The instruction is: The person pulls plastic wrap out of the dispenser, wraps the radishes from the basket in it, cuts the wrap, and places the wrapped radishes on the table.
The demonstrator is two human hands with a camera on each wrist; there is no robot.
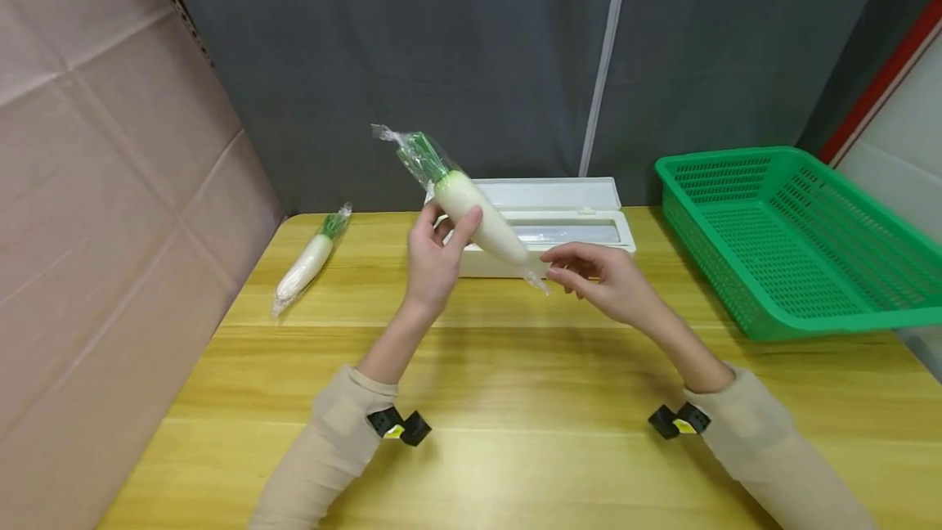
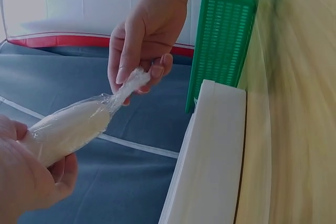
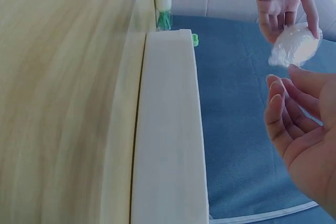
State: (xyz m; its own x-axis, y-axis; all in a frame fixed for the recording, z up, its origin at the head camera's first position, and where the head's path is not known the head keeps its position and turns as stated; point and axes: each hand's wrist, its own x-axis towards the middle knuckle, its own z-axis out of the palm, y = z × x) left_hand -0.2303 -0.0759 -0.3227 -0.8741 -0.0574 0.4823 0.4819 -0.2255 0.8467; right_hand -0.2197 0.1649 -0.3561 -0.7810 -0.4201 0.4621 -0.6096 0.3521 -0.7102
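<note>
My left hand (image 1: 434, 256) holds a white radish (image 1: 486, 223) wrapped in clear plastic film, thumb on top and fingers beneath. The radish is raised above the table and tilted, its green stalk end up to the left. At its lower tip the film ends in a twisted tail (image 2: 128, 85). Right beside that tail is my right hand (image 1: 599, 276), its fingers loosely bent and the thumb apart from them. In the right wrist view, the right thumb tip overlaps the film's edge. Behind the radish stands a white box (image 1: 625, 235), lid raised, with a clear film roll (image 1: 567, 234) inside.
A second wrapped radish (image 1: 305, 268) lies at the left on the wooden table (image 1: 478, 448). The green plastic basket (image 1: 736, 285) stands at the right. A dark curtain (image 1: 412, 47) hangs behind the table, and a pale sheet (image 1: 110, 227) is on the left.
</note>
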